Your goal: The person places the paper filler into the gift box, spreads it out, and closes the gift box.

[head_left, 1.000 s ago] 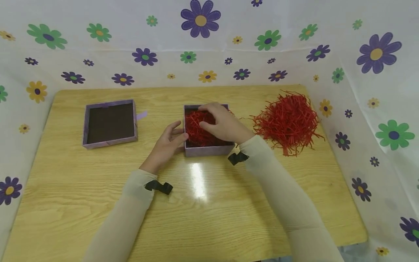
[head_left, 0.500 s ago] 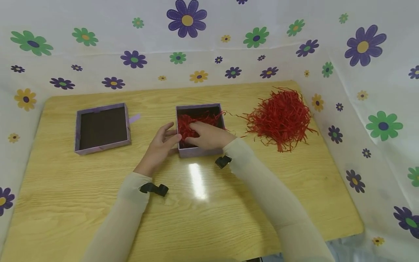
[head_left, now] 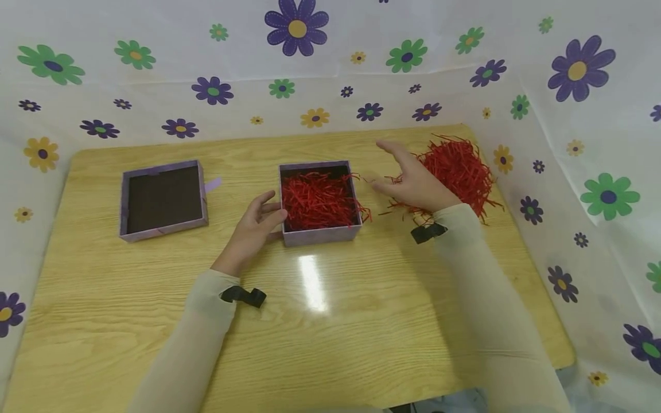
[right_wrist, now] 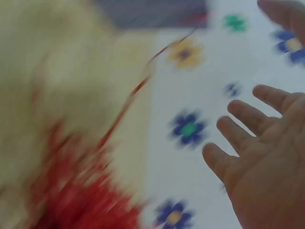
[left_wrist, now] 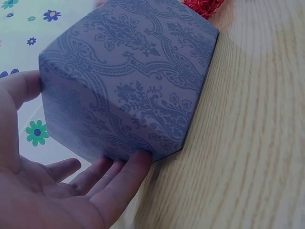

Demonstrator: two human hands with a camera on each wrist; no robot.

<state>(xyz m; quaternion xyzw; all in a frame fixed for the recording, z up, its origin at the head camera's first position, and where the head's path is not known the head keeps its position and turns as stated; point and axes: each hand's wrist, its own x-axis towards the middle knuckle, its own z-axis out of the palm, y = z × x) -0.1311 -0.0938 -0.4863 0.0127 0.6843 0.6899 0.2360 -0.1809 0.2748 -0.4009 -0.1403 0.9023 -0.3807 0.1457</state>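
A purple patterned box (head_left: 322, 236) stands mid-table with red shredded paper (head_left: 317, 201) inside, a few strands hanging over its right rim. At the box's left side is my left hand (head_left: 251, 230), its relaxed fingertips touching the wall. The left wrist view shows those fingers (left_wrist: 125, 179) against the patterned box (left_wrist: 128, 81) without curling round it. My right hand (head_left: 420, 184) is raised with fingers spread, between the box and a pile of red shredded paper (head_left: 459, 166). It holds nothing; in the right wrist view the right hand's palm (right_wrist: 267, 162) is bare, and the pile (right_wrist: 86, 200) is blurred.
To the left lies a shallow purple tray-like box part (head_left: 165, 232) with a dark inside and a lilac tab (head_left: 213, 184) at its right edge. A flower-printed white cloth (head_left: 237, 57) walls off the back and sides of the wooden table (head_left: 335, 338).
My right hand has come out of the box and swung right toward the paper pile. The shredded paper in the box lies more spread out. My left hand stays at the box.
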